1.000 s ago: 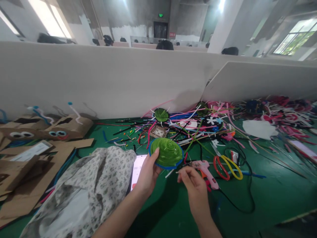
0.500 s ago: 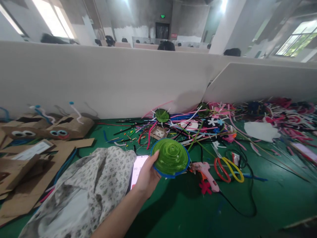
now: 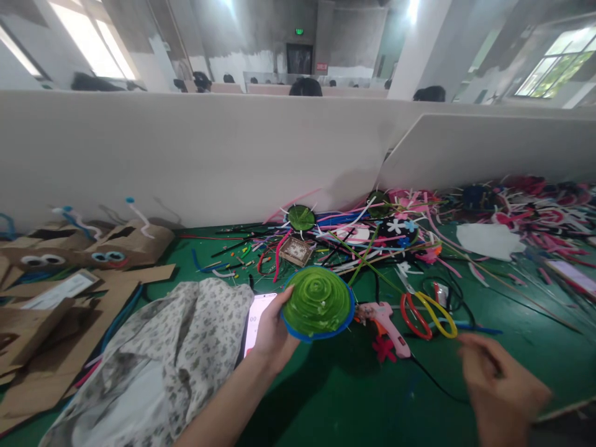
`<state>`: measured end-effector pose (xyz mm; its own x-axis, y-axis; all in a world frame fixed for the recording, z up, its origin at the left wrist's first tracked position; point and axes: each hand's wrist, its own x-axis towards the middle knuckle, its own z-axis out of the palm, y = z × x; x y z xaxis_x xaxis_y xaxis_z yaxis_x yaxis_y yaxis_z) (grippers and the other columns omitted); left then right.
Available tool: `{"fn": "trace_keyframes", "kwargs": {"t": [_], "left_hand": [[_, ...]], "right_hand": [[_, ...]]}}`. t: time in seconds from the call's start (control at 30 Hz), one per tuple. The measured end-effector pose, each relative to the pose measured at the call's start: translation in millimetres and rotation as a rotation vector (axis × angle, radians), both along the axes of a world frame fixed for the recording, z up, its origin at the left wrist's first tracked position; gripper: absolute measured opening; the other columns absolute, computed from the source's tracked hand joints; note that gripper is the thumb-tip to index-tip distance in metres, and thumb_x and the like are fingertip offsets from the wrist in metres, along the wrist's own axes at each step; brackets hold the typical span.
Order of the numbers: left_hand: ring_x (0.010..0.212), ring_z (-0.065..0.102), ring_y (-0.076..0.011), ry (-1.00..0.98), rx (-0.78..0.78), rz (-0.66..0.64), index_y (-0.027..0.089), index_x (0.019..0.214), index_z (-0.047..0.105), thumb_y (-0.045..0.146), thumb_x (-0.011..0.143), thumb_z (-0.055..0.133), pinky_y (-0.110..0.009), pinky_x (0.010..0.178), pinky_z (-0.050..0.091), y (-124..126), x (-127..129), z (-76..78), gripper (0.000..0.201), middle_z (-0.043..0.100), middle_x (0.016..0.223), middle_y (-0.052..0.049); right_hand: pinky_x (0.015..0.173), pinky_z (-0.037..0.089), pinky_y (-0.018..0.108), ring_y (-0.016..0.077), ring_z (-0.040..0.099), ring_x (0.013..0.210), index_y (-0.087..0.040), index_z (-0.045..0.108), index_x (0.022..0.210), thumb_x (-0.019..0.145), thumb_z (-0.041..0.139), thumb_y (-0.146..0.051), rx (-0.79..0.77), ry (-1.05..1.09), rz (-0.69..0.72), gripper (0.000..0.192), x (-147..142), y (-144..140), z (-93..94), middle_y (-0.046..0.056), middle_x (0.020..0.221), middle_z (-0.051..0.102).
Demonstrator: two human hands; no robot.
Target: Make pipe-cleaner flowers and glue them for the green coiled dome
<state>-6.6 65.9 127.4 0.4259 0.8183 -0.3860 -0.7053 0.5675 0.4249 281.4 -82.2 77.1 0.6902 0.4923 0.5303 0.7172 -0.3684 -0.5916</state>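
My left hand (image 3: pixel 270 335) holds up a round green spiral disc with a blue rim (image 3: pixel 318 302), face tilted toward me, above the green table (image 3: pixel 354 397). My right hand (image 3: pixel 501 385) is low at the right, blurred, with its fingers curled together; whether anything is pinched in them is unclear. It hovers near the table's front edge, apart from the disc. A pink glue gun (image 3: pixel 388 323) lies just right of the disc, and red and yellow scissors (image 3: pixel 428 313) lie beyond it.
A lit phone (image 3: pixel 257 320) lies beside a floral cloth (image 3: pixel 177 347). Cardboard pieces with googly eyes (image 3: pixel 69 273) fill the left. A tangle of coloured pipe cleaners (image 3: pixel 372 236), with a smaller green disc (image 3: pixel 300 218), stretches along a white partition (image 3: pixel 209 155).
My right hand left the disc's edge, went out of view, and is now back low at the right. The left hand has turned the disc's face more toward me.
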Motion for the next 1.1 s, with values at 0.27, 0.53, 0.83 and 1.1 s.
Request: {"fn": "trace_keyframes", "kwargs": {"t": [0.27, 0.53, 0.83, 1.1], "left_hand": [[0.1, 0.07, -0.0273, 0.124, 0.022, -0.029, 0.011, 0.1, 0.073, 0.022, 0.084, 0.061, -0.04, 0.098, 0.051, -2.1, 4.4, -11.1, 0.023, 0.078, 0.094, -0.009], [0.098, 0.07, -0.0274, 0.247, 0.088, -0.04, 0.011, 0.096, 0.071, 0.027, 0.079, 0.066, -0.036, 0.089, 0.053, -2.7, 4.3, -12.9, 0.025, 0.076, 0.095, -0.01], [0.099, 0.06, -0.0288, 1.268, 0.987, -0.429, 0.018, 0.101, 0.061, 0.046, 0.088, 0.054, -0.042, 0.088, 0.045, 5.6, 5.3, -38.9, 0.032, 0.067, 0.101, -0.01], [0.087, 0.054, -0.0179, 1.237, 1.515, -0.245, 0.021, 0.099, 0.054, 0.036, 0.097, 0.046, -0.028, 0.074, 0.041, -11.9, -13.9, 1.6, 0.017, 0.059, 0.092, -0.003]], "right_hand": [[0.074, 0.051, 0.029, 0.0193, 0.066, 0.086, -0.021, 0.066, 0.097, 0.089, 0.056, -0.037, 0.225, 0.281, 0.482, 0.02, -110.8, 56.9, 18.4, 0.007, 0.099, 0.07], [0.065, 0.051, 0.023, 0.013, 0.059, 0.072, -0.021, 0.063, 0.09, 0.087, 0.061, -0.038, 0.285, 0.757, 0.643, 0.016, -140.3, 64.9, 51.8, 0.002, 0.081, 0.064], [0.057, 0.046, 0.019, 0.0096, 0.054, 0.062, -0.021, 0.063, 0.084, 0.083, 0.067, -0.041, 0.282, 0.876, 0.689, 0.02, -135.6, 68.9, 40.7, -0.001, 0.068, 0.057], [0.053, 0.04, 0.019, 0.008, 0.049, 0.057, -0.021, 0.058, 0.082, 0.083, 0.066, -0.044, 0.148, 1.053, 0.803, 0.025, -157.8, 69.4, 25.2, -0.004, 0.065, 0.052]]}}
